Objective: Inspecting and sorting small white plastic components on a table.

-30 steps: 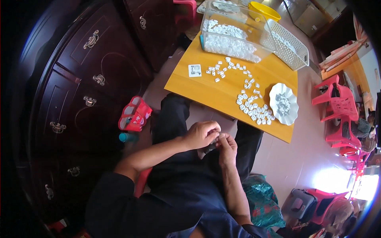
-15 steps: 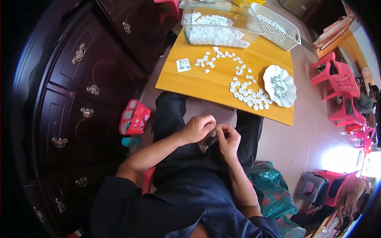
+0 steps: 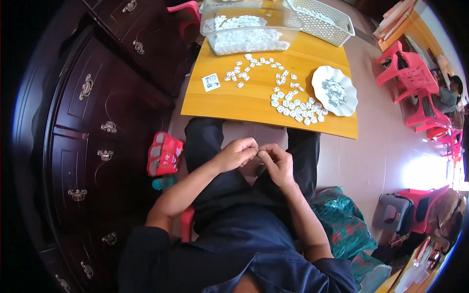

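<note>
Over my lap, just short of the table's front edge, my left hand (image 3: 238,155) and my right hand (image 3: 277,165) meet at the fingertips. Both are closed in a pinch, and what lies between the fingers is too small to make out. Beyond them, the wooden table (image 3: 215,106) carries many small white pieces (image 3: 296,108) with dark spots, some clustered near the front and others in a loose arc. A white scalloped plate (image 3: 348,100) to the right holds small grey pieces (image 3: 334,91). A square white card with dark print (image 3: 211,82) lies on the left.
At the table's back stand a clear plastic bin (image 3: 251,38) of white pieces and a white perforated basket (image 3: 322,31). Dark drawers (image 3: 93,122) line the left. A red bag (image 3: 165,154) and a green plastic bag (image 3: 342,219) flank my legs. Pink chairs (image 3: 410,73) stand at right.
My view has shifted, so the table and its contents sit slightly higher and further left. My hands stay together in a pinch, with the fingers slightly rearranged.
</note>
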